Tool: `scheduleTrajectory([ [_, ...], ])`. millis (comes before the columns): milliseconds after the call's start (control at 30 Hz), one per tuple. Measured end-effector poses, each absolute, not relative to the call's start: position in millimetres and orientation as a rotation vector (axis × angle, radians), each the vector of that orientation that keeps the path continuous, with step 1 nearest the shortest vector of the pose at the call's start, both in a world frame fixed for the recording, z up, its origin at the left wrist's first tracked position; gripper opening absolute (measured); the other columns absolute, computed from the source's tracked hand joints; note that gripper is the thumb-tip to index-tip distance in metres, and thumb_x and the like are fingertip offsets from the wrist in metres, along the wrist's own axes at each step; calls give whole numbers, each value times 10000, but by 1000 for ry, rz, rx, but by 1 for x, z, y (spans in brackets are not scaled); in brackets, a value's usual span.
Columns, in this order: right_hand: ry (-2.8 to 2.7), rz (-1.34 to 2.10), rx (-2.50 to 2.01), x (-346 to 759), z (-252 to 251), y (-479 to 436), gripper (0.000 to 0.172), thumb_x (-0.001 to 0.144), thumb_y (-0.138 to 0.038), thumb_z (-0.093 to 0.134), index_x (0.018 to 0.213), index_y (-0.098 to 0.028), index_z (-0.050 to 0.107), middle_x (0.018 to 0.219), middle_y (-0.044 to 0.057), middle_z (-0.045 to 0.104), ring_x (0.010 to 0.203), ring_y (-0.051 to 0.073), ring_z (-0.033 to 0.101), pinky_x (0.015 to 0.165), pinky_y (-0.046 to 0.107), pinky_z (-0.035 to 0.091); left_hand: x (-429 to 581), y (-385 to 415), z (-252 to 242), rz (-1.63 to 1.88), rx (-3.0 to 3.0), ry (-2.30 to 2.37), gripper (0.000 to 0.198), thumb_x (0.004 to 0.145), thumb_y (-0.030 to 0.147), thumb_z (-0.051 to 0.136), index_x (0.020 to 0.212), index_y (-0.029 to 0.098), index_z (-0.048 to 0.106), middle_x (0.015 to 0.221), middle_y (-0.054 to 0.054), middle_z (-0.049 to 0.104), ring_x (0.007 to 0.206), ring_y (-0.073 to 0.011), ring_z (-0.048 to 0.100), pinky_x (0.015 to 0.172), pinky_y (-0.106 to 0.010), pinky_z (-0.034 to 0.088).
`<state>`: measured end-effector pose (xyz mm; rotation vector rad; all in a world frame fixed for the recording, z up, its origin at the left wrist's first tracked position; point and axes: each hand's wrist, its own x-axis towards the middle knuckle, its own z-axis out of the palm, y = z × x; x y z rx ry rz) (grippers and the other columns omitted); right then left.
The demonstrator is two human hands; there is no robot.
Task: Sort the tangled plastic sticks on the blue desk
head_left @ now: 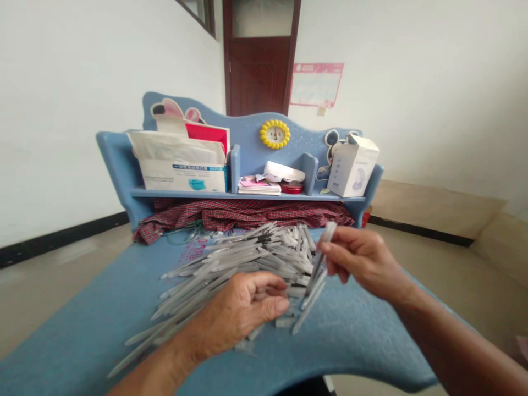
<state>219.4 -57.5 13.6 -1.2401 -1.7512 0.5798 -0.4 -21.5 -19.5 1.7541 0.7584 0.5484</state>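
A large heap of slim translucent grey pens (231, 269) lies on the blue desk (355, 335), most with their tips toward the lower left. My right hand (365, 261) pinches a pen (317, 270) between thumb and fingers at the heap's right side; its clear upper end sticks up past the fingertips and its lower end slants down. Beside it another pen (308, 309) lies at the heap's edge. My left hand (243, 305) rests over the front of the heap, fingers curled, thumb apart from them, with nothing visible between. Pens under its palm are hidden.
Behind the heap lies a red checked cloth (247, 213) beneath a blue shelf (190, 194). On the shelf stand a mask box (165, 176), stacked papers (259, 188), a red tin (291, 188) and a white box (352, 168). A yellow-rimmed clock (275, 134) is on the backboard.
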Motion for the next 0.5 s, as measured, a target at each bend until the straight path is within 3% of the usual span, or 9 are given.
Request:
scheduleTrajectory([
  [67,-1834,-44,-1555,254,21,-46,297,835,-379,469,657,-155,548,539,10,569,458,96,504,439,197,350,-2,-18,-21,593,1733,816,341,746,408,595,945,131,601,854,-86,674,789,-185,621,672,-259,464],
  [167,-2029,-632,-2144,296,7,-20,279,882,-323,386,884,-141,598,669,96,642,616,198,614,523,257,394,-1,-13,-24,606,1747,830,310,767,414,563,885,130,602,764,-72,675,696,-173,629,604,-249,460],
  [333,-2347,-537,-2370,324,-44,11,277,826,-48,362,942,-103,608,805,159,672,761,233,654,610,278,445,2,-10,-31,615,1759,871,291,753,406,568,849,133,601,713,-54,676,603,-142,612,565,-226,455],
  [500,-2386,-505,-2344,328,-60,22,292,825,-37,344,964,-90,595,846,174,667,820,263,649,651,312,460,3,-7,-30,647,1690,934,270,734,379,583,839,130,590,697,-52,670,589,-154,624,549,-235,464],
])
